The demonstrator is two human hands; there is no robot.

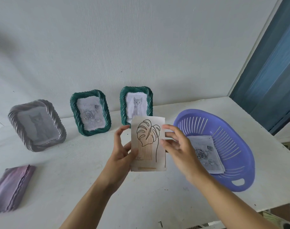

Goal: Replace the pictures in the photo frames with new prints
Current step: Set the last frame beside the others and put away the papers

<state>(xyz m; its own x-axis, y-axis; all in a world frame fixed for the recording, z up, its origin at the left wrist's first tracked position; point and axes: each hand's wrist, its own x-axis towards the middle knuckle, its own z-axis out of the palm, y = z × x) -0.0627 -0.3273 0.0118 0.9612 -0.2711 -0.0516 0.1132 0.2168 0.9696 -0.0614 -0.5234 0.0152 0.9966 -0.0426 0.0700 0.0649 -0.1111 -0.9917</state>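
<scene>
My left hand (122,152) holds a leaf-drawing print (148,143) upright by its left edge, above the white table. My right hand (177,142) hovers at the print's right edge with fingers spread, touching or just off it. Three frames stand against the wall: a silver one (37,125) with a dark cat picture, a green one (89,112) with a rose picture, and a second green one (135,103) with a kitten picture, partly behind the print. A rose print (205,154) lies in the purple basket (240,146).
A folded purple cloth (10,187) lies at the table's left front. The white table (75,171) ends at the right behind the basket and at the near right corner. A blue panel (273,71) stands at the far right.
</scene>
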